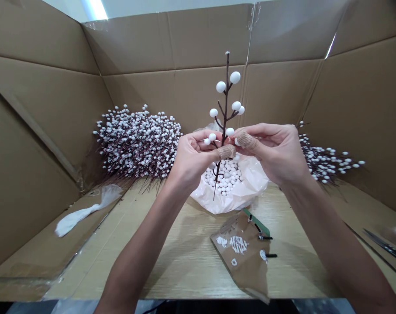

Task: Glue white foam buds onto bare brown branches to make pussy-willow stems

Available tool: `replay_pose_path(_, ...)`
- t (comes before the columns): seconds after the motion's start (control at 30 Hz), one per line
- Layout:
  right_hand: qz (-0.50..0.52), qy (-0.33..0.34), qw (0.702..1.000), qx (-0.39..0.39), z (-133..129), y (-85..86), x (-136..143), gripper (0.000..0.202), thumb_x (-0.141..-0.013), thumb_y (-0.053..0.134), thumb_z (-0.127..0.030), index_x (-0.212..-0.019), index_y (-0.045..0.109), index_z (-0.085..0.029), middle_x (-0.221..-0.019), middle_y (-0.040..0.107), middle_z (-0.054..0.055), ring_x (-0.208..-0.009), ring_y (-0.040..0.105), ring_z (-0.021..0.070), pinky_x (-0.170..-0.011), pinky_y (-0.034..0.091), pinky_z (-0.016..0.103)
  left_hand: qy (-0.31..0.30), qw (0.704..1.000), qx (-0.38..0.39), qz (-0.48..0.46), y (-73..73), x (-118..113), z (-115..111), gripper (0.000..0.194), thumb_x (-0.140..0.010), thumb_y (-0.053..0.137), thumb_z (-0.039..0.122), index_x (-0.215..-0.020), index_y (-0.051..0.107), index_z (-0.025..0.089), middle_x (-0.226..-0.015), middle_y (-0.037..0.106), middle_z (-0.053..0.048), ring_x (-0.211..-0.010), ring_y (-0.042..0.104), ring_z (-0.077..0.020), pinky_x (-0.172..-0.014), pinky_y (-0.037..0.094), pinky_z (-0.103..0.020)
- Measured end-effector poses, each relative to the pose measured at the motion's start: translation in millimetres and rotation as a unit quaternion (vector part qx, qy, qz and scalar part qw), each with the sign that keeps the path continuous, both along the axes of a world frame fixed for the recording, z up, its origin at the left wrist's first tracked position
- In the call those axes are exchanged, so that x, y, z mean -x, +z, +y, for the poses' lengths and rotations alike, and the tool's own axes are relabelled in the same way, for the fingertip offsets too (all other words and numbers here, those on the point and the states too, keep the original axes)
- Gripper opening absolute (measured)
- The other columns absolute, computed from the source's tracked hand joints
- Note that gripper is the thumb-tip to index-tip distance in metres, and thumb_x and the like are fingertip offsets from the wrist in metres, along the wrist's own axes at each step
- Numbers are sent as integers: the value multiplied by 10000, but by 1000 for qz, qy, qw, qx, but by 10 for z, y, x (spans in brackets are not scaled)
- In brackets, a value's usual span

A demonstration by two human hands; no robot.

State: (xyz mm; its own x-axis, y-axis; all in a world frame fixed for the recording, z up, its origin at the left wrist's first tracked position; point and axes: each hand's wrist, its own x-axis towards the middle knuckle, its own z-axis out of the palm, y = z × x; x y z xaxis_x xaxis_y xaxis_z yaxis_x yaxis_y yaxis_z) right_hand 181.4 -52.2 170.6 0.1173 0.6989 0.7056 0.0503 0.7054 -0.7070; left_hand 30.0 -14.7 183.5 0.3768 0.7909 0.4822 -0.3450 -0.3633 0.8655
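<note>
Both the left hand (193, 155) and right hand (271, 152) pinch the upright berry twig (224, 109) (fingertips closed on it), best kept steady above the bead bag (246, 192) mid-bench.

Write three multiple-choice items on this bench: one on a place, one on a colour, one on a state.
1. Where does the bag of loose beads lie?
A. behind the hands, mid-bench
B. on the left cardboard flap
C. at the near edge

2. What colour are the beads on the twig?
A. red
B. white
C. green

3. How is the twig held?
A. flat on the bench
B. hanging downward
C. upright by both hands

Key: 1 A, the bag sits beyond the left hand and right hand. 2 B, every bead is white. 3 C, fingers of both hands pinch its stem and its tip points up.
</note>
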Motion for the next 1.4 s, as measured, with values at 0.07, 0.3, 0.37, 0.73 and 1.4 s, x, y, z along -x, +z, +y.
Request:
replay_pose_path(0.07,1,0,1000,-3,10,-6,3,155,-717,774,-329,-790,744,-195,-804,726,38,-725,685,156,-640,596,278,5,1000,1,1,-6,-3,5,215,-513,810,120,-669,661,124,-656,657,-6,-602,618,-111,-657,540,-276)
replay_pose_path(0.3,17,27,999,22,42,-9,-15,174,-689,798,-317,-791,737,-190,-820,721,41,-743,679,159,-679,587,294,-1,1000,15,3,-19,-20,40,214,-542,812,129,-691,660,112,-653,651,-10,-610,627,-116,-690,533,-289)
replay_pose_path(0.37,27,54,997,50,58,0,-28,199,-707,782,-356,-799,730,-188,-857,715,45,-796,680,166,-744,584,314,-12,1000,25,-2,-17,-18,52,202,-561,802,121,-706,662,113,-672,662,-14,-616,631,-114,-701,528,-284)
replay_pose_path(0.73,-127,245,933,229,59,15,-174,458,-751,742,-380,-1152,624,-194,-1093,666,89,-1023,631,208,-871,538,345,-76,983,122,-111,-4,59,214,173,-589,771,67,-698,644,111,-673,675,-13,-644,643,-106,-667,486,-213)
replay_pose_path(1.4,-184,191,915,303,147,-145,123,248,-641,796,-329,-695,684,-116,-610,672,29,-558,617,98,-589,543,214,-25,986,107,-122,167,396,399,194,-678,666,220,-845,725,142,-992,718,-91,-933,659,-187,-864,497,-293)
